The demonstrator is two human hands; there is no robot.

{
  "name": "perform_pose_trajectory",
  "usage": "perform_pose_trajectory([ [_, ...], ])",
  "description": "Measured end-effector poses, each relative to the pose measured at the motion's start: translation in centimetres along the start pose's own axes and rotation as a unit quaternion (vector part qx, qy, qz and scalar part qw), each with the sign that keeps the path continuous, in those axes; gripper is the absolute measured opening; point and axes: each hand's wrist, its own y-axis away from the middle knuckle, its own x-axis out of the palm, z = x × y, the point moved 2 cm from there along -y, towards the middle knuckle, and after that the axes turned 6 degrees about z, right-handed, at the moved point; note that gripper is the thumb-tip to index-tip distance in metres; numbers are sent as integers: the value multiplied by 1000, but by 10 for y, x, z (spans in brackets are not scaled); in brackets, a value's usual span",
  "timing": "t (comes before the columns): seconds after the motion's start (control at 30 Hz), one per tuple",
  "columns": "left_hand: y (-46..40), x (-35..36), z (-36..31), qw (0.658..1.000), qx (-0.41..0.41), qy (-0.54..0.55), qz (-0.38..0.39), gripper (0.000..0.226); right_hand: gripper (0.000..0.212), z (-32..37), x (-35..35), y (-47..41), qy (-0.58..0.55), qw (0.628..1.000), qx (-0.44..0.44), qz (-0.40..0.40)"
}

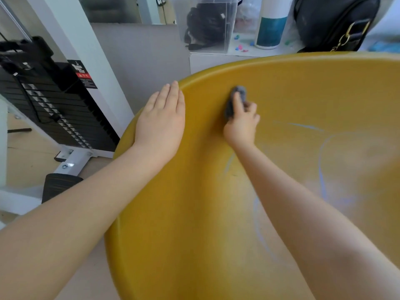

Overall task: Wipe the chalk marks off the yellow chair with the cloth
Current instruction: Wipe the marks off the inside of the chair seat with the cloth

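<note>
Cloth [234, 101] bunched in my right hand [241, 124] presses the chair's [194, 191] far-left side, left hand [161, 124] flat on the rim — blue chalk [321, 176] nearer and rightward may only smear if I rub dry.

Floor [28, 156]: light wood-tone boards, visible at lower left. A white-framed weight machine [86, 50] stands at left, carrying 1 black weight stack [54, 109] with a red-and-black warning label [83, 74]. A grey panel [140, 66] stands behind it. At top, a white shelf [249, 51] holds 1 clear plastic box [205, 24] with dark contents, 1 white-and-teal cylinder [271, 24], 1 black bag [333, 22] and small coloured bits, possibly chalk pieces. Lighting is even and diffuse.
</note>
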Motion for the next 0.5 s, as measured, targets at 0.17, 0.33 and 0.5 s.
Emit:
perform_pose_trajectory([
  [0.17, -1, 3, -4, 1000, 8, -14, -7, 55, 65, 56, 37, 41, -16, 981, -195, 1],
  [0.33, -1, 3, -3, 1000, 10, -20, 1, 54, 72, 30, 16, 7, 73, 977, -195, -41],
  [0.5, 2, 4, -5, 997, 27, -68, 33, 58, 75, -14, -24, -34, 130, 986, -67, -74],
])
